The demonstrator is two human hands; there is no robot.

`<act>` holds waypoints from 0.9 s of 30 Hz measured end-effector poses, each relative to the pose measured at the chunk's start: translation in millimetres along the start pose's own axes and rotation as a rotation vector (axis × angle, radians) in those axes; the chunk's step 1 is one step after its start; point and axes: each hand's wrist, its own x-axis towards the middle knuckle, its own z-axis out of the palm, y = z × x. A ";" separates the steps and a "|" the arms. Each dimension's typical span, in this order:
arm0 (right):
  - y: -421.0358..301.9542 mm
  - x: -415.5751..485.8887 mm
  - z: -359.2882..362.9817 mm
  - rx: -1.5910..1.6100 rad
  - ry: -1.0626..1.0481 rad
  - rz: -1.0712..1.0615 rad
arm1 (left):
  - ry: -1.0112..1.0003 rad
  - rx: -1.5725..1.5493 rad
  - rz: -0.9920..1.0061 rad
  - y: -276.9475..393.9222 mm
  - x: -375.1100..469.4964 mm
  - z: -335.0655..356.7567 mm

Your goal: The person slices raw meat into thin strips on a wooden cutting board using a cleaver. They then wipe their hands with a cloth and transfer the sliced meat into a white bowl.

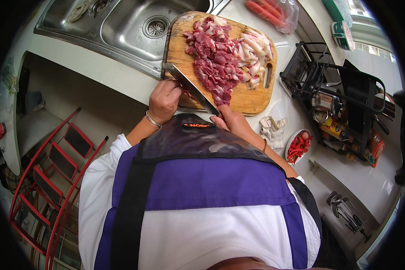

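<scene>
My right hand (pixel 236 121) grips the dark handle of a kitchen knife (pixel 193 88). The blade slants up and left over the near left part of a wooden cutting board (pixel 258 104). At the board's near left corner, my left hand (pixel 165 99) has its fingers curled on a piece of raw red meat (pixel 191 97), mostly hidden by the blade and the fingers. A heap of sliced red meat (pixel 216 57) covers the middle of the board. Pale fatty slices (pixel 253 47) lie to its right, beside the board's handle slot.
A double steel sink (pixel 128 33) adjoins the board's left side. On the right are a cloth (pixel 273 131), a bowl of red chilies (pixel 298 146) and a black rack (pixel 354 84). Bagged red items (pixel 270 11) lie behind. A red folding ladder (pixel 54 182) stands at left.
</scene>
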 end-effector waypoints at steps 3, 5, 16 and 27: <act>-3.1 5.5 -0.9 -0.001 -0.031 -0.001 | -0.013 -0.020 -0.012 -2.1 -1.6 -0.1; -8.3 13.7 -0.6 -0.032 -0.048 -0.001 | -0.039 -0.035 -0.047 -4.0 -3.5 -0.7; -17.8 65.7 21.1 -0.070 0.125 -0.158 | -0.051 0.069 -0.056 -0.1 -0.2 -1.7; 28.2 1.4 -20.0 0.147 0.111 0.204 | -0.095 -0.192 -0.210 7.2 32.0 10.6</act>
